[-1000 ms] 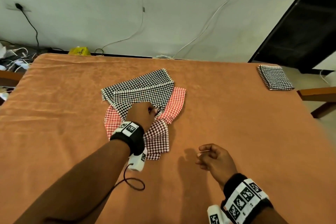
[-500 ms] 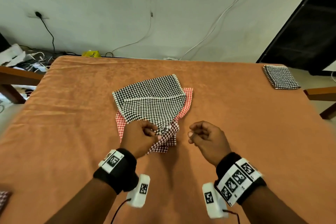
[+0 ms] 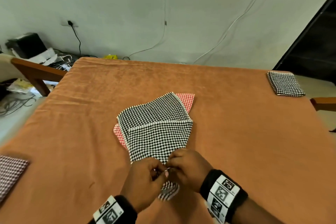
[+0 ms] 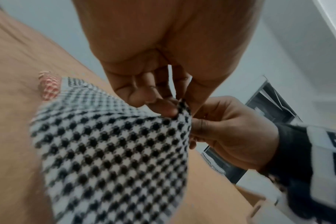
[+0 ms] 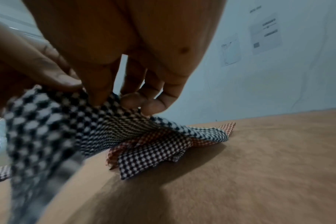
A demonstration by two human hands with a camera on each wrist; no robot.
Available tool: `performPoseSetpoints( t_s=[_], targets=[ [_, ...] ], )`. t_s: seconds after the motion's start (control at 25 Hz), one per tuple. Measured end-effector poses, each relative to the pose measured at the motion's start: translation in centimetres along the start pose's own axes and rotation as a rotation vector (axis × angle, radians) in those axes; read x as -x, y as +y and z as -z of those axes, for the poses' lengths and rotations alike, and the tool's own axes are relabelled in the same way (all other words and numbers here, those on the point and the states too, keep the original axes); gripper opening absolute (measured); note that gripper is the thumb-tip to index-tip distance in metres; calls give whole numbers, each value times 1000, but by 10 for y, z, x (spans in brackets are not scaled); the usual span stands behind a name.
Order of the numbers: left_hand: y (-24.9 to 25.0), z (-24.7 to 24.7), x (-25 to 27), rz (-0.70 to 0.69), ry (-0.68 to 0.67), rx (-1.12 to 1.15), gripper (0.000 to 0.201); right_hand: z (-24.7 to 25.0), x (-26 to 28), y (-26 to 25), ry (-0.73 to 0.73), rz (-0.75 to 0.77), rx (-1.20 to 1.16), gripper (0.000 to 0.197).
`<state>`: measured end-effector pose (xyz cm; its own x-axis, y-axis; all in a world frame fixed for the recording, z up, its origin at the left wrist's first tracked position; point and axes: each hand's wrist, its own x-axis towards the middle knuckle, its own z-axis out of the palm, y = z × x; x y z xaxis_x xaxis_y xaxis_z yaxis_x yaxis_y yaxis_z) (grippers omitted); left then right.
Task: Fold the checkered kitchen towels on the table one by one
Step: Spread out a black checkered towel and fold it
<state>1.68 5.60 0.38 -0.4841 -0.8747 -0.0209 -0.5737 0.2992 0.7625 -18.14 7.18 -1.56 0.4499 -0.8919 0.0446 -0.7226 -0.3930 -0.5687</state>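
A black-and-white checkered towel (image 3: 158, 142) lies on top of the pile at the table's middle. Its near corner is lifted and pulled toward me. My left hand (image 3: 160, 172) and right hand (image 3: 172, 167) meet at that corner, and both pinch it. The left wrist view shows my left fingers (image 4: 167, 107) pinching the towel (image 4: 109, 151), with the right hand (image 4: 230, 133) just behind. In the right wrist view my right fingers (image 5: 104, 97) pinch the same cloth (image 5: 48, 128). A second black-and-white towel (image 3: 154, 111) and a red-and-white towel (image 3: 188, 101) lie underneath.
The orange tablecloth (image 3: 245, 142) covers the table. A folded black-and-white towel (image 3: 285, 83) sits at the far right corner. A folded dark red checkered towel (image 3: 9, 174) lies at the left edge. Wooden chair parts stand at both sides, and cables and clutter lie beyond the far left.
My left hand has drawn the black-and-white towel's corner toward me off the pile. My right hand moved in from the right and took hold of the same corner.
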Motion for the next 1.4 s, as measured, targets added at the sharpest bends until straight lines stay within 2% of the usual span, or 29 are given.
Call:
performPoseSetpoints(
  t_s=[0.04, 0.12, 0.2, 0.28, 0.4, 0.52, 0.6, 0.68, 0.72, 0.8, 0.88, 1.04, 1.24, 1.32, 1.4],
  targets=[
    [1, -3, 6, -40, -11, -94, 5, -3, 4, -1, 13, 5, 12, 29],
    [-4, -5, 11, -25, -10, -332, 13, -8, 8, -6, 33, 39, 78, 18],
    [-8, -6, 9, 70, 37, -485, 20, -10, 13, -8, 83, 36, 105, 16],
    [-13, 2, 3, 173, 65, -498, 22, -4, 11, -3, 195, -25, 69, 21],
    [-18, 33, -10, 248, 182, -406, 19, 24, 3, 10, 338, -118, -27, 25],
    [-12, 76, -31, 101, 302, -269, 25, 57, 0, 28, 501, -179, -53, 20],
    [12, 90, -47, 10, 294, -8, 22, 75, 1, 36, 462, -249, -8, 24],
    [38, 80, -61, -14, 261, 245, 14, 83, 7, 31, 441, -306, 83, 35],
    [48, 69, -66, -2, 248, 333, 12, 83, 10, 21, 511, -283, 71, 38],
    [66, 44, -72, 39, 206, 454, 15, 75, 15, -9, 642, -172, -74, 32],
    [78, 22, -76, 81, 163, 528, 22, 62, 16, -34, 658, -151, -235, 31],
    [89, 7, -85, 88, 99, 582, 18, 50, 17, -28, 782, -274, -406, 28],
    [93, 13, -94, -56, 15, 467, 12, 66, 20, -23, 871, -300, -517, 20],
    [94, 17, -97, -135, -10, 376, 11, 79, 22, -25, 844, -255, -446, 32],
    [92, 19, -101, -222, -32, 282, 10, 91, 24, -22, 738, -162, -288, 45]
  ],
)
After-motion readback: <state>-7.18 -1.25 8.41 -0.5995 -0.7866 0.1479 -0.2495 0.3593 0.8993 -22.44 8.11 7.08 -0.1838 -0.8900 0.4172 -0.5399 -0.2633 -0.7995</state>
